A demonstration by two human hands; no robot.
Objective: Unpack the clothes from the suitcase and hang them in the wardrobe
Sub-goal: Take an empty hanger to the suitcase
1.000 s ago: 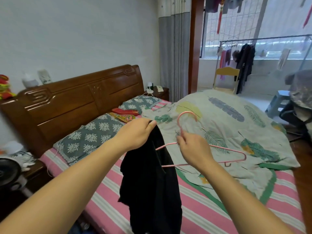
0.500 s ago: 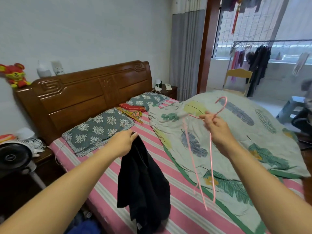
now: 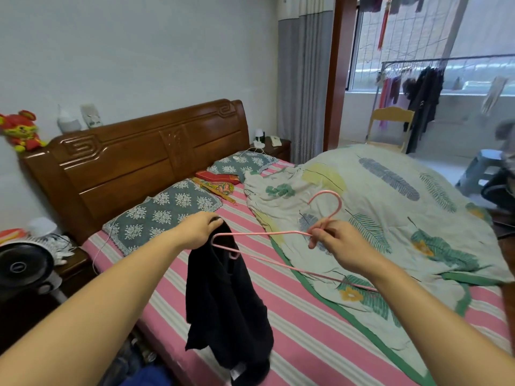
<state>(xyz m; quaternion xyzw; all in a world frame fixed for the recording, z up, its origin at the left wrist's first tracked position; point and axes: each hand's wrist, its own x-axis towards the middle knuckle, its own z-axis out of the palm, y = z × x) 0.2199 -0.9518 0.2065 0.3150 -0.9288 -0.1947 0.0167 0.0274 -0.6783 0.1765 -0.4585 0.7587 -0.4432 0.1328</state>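
Black garment [image 3: 223, 307]: dark, soft fabric, pinched at its top edge by the left hand [image 3: 199, 229], hanging limp and crumpled below that hand (a pale label visible at the lowest fold). Pink hanger [image 3: 267, 233]: thin wire type, gripped at the neck by the right hand [image 3: 338, 240], hook curving above that hand, one shoulder end reaching across to the garment's top just under the left hand.

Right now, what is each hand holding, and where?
Left hand grips the black garment by its top edge; right hand pinches the pink hanger at its neck.
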